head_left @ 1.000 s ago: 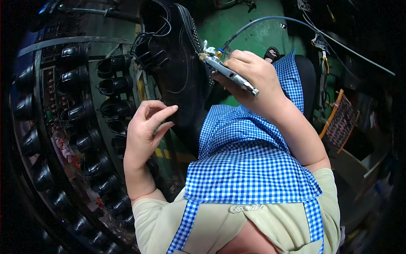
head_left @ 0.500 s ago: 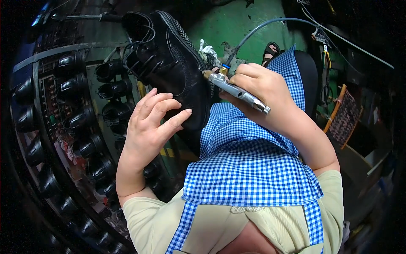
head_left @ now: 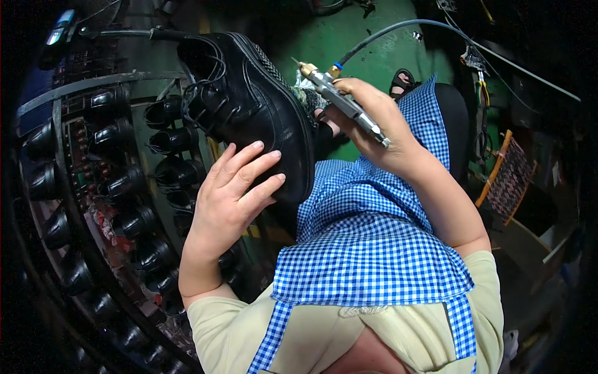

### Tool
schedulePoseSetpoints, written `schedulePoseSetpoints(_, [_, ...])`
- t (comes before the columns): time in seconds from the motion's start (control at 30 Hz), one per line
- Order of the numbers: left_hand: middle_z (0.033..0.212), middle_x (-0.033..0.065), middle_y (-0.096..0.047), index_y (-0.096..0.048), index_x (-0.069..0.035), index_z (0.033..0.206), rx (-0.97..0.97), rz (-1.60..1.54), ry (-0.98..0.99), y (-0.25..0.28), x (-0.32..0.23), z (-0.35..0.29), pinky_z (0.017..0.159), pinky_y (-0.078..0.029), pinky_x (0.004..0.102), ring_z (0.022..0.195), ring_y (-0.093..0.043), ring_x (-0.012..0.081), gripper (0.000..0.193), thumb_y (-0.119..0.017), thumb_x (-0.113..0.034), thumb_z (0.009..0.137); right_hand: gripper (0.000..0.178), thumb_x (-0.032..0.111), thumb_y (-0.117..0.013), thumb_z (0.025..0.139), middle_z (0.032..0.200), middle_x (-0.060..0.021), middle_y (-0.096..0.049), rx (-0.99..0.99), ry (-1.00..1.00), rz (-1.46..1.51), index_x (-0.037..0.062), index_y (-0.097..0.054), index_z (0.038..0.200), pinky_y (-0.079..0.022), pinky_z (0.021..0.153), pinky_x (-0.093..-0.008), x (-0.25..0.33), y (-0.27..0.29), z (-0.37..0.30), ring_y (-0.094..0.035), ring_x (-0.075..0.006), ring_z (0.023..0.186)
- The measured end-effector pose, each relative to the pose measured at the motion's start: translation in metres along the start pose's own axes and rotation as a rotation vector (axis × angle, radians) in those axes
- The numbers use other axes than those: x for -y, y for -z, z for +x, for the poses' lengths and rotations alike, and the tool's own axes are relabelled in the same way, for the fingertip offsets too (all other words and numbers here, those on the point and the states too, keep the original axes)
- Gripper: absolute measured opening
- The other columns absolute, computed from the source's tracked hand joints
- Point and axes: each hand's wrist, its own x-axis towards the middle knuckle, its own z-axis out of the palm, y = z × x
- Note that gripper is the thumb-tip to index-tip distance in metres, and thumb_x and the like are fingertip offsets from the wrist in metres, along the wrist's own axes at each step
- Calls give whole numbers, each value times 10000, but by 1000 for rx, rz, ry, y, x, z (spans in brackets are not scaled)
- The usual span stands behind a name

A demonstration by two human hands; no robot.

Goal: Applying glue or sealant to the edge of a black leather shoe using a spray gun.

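Black lace-up shoe [head_left: 274,118]: head view; between the two hands, just ahead of the left and to the left of the right, its toe toward the wearer, its opening toward the upper left.
Left hand [head_left: 229,199]: fingers loosely spread, fingertips laid on the upper near the toe; whether they grip its hidden side cannot be told.
Right hand [head_left: 381,121]: closed around a metal nozzle gun [head_left: 350,107], apart from the shoe.
Nozzle: near the sole edge, pointing to the upper left.
Hose [head_left: 398,24]: arches from the gun toward the right rim.
Left edge: metal rack [head_left: 99,83] with rows of black shoes [head_left: 117,134], close beside the left forearm.
Near edge: checked apron [head_left: 374,268], just below the toe.
Open room: green floor [head_left: 355,28] shows beyond the gun, between shoe and hose.
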Motion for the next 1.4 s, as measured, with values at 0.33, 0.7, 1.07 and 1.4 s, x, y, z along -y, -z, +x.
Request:
schedulePoseSetpoints(0.33, [1449, 33, -632, -721, -199, 1188, 14, -71, 40, -5, 3, -6, 1174, -437, 558, 1421, -532, 302, 479, -849, -122, 733, 384, 141, -815, 862, 1201, -187, -668, 29, 156, 12, 58, -547, 1124, -486, 1050, -504, -18, -39, 17, -634, -386, 1188])
schedulePoseSetpoints(0.7, [1416, 24, -652, -733, -175, 1178, -14, -76, 45, -6, 2, -9, 1118, -481, 562, 1383, -565, 296, 355, -796, -133, 832, 304, 129, -803, 825, 1136, -136, -667, -48, -39, -221, 56, -651, 1078, -582, 825, -425, -31, -13, -21, -672, -368, 1028])
schedulePoseSetpoints(1.07, [1411, 16, -657, -743, -171, 1171, 2, -105, 55, -5, 5, -12, 1112, -481, 552, 1373, -575, 296, 364, -804, -135, 814, 250, 193, -833, 793, 999, -56, -625, 232, -46, -319, 94, -678, 961, -580, 770, -394, -30, 1, -20, -646, -279, 926])
schedulePoseSetpoints(1.4, [1414, 17, -653, -742, -169, 1180, -14, -145, 50, -8, 6, -13, 1118, -479, 549, 1380, -570, 286, 347, -760, -108, 839, 186, 90, -819, 836, 868, -108, -665, 74, 117, -33, 32, -695, 961, -549, 714, -385, -6, 2, 24, -658, -302, 803])
